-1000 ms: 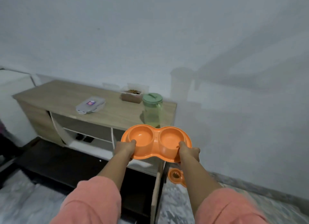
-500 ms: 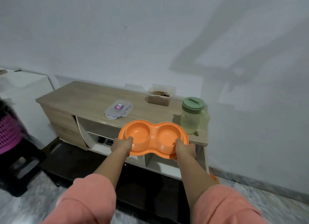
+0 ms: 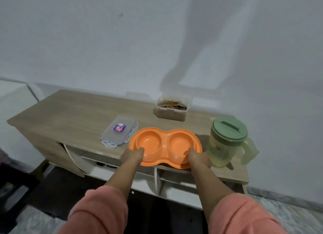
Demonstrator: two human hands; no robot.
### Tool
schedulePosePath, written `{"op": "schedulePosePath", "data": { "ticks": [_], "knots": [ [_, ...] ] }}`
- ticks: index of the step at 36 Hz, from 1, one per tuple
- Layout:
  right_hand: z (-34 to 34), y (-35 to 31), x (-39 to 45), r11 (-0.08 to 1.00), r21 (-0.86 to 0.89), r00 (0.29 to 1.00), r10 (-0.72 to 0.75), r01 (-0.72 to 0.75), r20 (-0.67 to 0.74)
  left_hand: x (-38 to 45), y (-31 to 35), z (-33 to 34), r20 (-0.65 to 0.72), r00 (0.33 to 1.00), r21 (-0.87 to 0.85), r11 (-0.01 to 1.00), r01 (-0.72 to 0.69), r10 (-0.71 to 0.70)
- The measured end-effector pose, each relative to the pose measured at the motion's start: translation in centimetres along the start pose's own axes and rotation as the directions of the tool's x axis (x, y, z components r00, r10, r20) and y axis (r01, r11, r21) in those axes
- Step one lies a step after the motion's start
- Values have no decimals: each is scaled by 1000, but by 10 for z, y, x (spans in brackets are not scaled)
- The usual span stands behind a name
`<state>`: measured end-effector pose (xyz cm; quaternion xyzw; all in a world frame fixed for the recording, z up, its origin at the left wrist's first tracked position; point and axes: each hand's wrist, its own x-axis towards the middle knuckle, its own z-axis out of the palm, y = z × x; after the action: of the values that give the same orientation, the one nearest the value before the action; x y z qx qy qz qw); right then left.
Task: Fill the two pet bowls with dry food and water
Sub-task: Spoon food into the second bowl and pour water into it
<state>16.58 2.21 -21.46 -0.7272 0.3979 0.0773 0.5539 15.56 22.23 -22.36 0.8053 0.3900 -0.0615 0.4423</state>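
Observation:
An orange double pet bowl (image 3: 165,141) with two empty round wells is at the front edge of the wooden cabinet top (image 3: 73,116). My left hand (image 3: 132,155) grips its near left rim, thumb over the edge. My right hand (image 3: 199,157) grips the near right rim the same way. I cannot tell whether the bowl rests on the top or hangs just above it. An open clear tub of brown dry food (image 3: 172,108) stands behind it by the wall. A pale green water jug with a green lid (image 3: 227,143) stands right of the bowl.
A clear snap-lock lid (image 3: 119,131) lies flat left of the bowl. The cabinet has open shelves below and a white wall behind. Dark floor lies in front of the cabinet, with a marbled patch at the lower right.
I have carried the orange bowl forward to the cabinet and lowered it to the front edge of the top, between the clear lid and the jug. Both hands kept their hold.

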Motion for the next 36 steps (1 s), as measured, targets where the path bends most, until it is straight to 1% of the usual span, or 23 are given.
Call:
{"op": "schedulePosePath", "data": {
  "ticks": [4, 8, 11, 15, 20, 23, 26, 31, 34, 35, 36],
  "knots": [
    [12, -6, 16, 999, -48, 1000, 18, -19, -11, 22, 8, 11, 49, 998, 68, 997, 32, -36],
    [20, -12, 30, 990, -137, 999, 20, -26, -49, 41, 18, 18, 99, 994, 156, 988, 20, -36],
    [27, -16, 35, 986, -162, 997, 24, -34, -67, 55, 24, 20, 136, 991, 207, 978, -12, -16],
    [34, -18, 35, 974, -208, 993, 74, -93, -97, 70, 28, 18, 189, 982, 259, 965, -51, 2],
    [42, -22, 31, 969, -190, 983, 136, -158, -123, 90, 36, 12, 283, 959, 356, 928, -111, 6],
    [44, -23, 32, 965, -197, 980, 149, -174, -136, 95, 43, 8, 324, 946, 407, 900, -156, 17],
    [45, -24, 34, 958, -228, 979, 144, -174, -142, 97, 49, 8, 363, 931, 470, 859, -205, 24],
    [48, -25, 32, 926, -351, 984, 91, -139, -152, 105, 59, 10, 413, 910, 574, 765, -292, 37],
    [49, -32, 27, 893, -440, 981, 14, -98, -191, 109, 70, 9, 393, 912, 626, 693, -357, 115],
    [50, -36, 26, 889, -451, 980, -11, -81, -198, 110, 75, 8, 367, 917, 629, 683, -370, 158],
    [51, -39, 26, 889, -455, 978, -43, -57, -206, 112, 79, 7, 339, 921, 610, 700, -372, 194]
  ]
}}
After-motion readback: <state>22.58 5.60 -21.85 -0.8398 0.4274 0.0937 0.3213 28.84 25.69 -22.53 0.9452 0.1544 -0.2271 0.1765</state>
